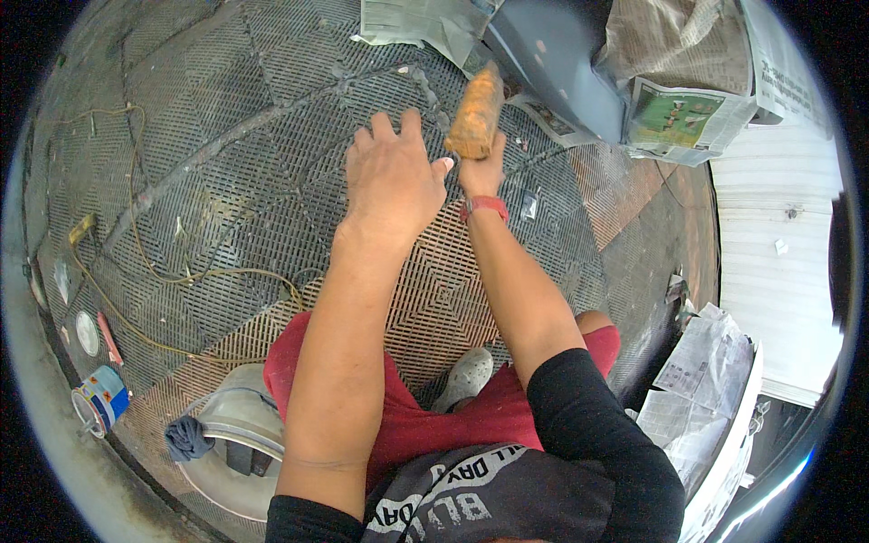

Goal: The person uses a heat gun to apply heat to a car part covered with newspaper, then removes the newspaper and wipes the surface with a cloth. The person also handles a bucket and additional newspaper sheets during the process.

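Observation:
My right hand (486, 172), with a red band at the wrist, is closed around a worn yellow-orange block (477, 113), long and slightly blurred. Its fingers are mostly hidden behind the block. Beside it, my left hand (391, 181) hovers back-up above the floor mat, with its fingers apart and nothing in it. Just beyond the block stands a smooth grey panel (552, 68), partly covered with newspaper (674, 113). The block's far end is close to the panel; I cannot tell whether they touch.
Slotted mat tiles (208, 172) cover the floor, crossed by a yellowish cord (136, 190). At lower left are a blue-and-white can (101, 398) and a pale round container (235, 421) with a dark cloth (187, 439). Newspaper-covered white panel (753, 380) lies right.

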